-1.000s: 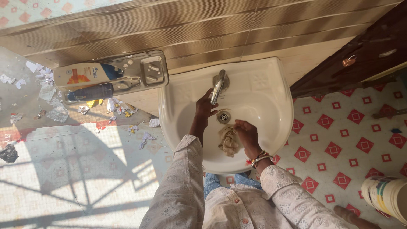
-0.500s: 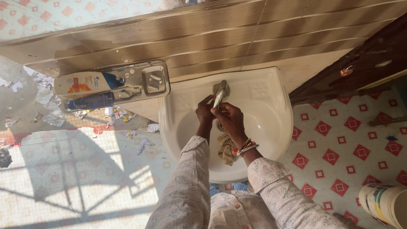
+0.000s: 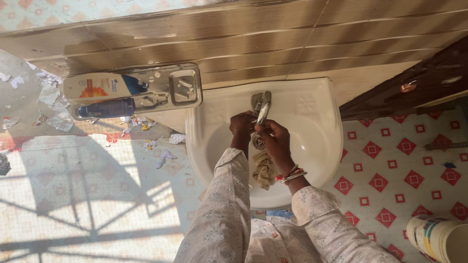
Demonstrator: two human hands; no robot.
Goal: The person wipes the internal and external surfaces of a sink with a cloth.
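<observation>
Head view, looking straight down on a white wash basin [image 3: 312,112] against a brown tiled wall. Both hands raised under the metal tap [image 3: 262,106] at twelve o'clock of the bowl. Left hand [image 3: 242,124] at nine o'clock of the spout, fingers curled around its base, apparently gripping. Right hand [image 3: 272,139] at five o'clock of the spout, fingers bent close under the nozzle; whether pinching or merely touching, cannot tell. Crumpled beige cloth [image 3: 263,170] lying loose in the bowl at six o'clock of the drain [image 3: 259,142], held by neither hand. Best to steady the tap with the left while the right works, wrists kept low inside the rim, cloth kept clear of the drain. Shelf [image 3: 187,86] with bottles [image 3: 105,87] at nine o'clock of the basin; paint bucket [image 3: 436,236] at four o'clock.
</observation>
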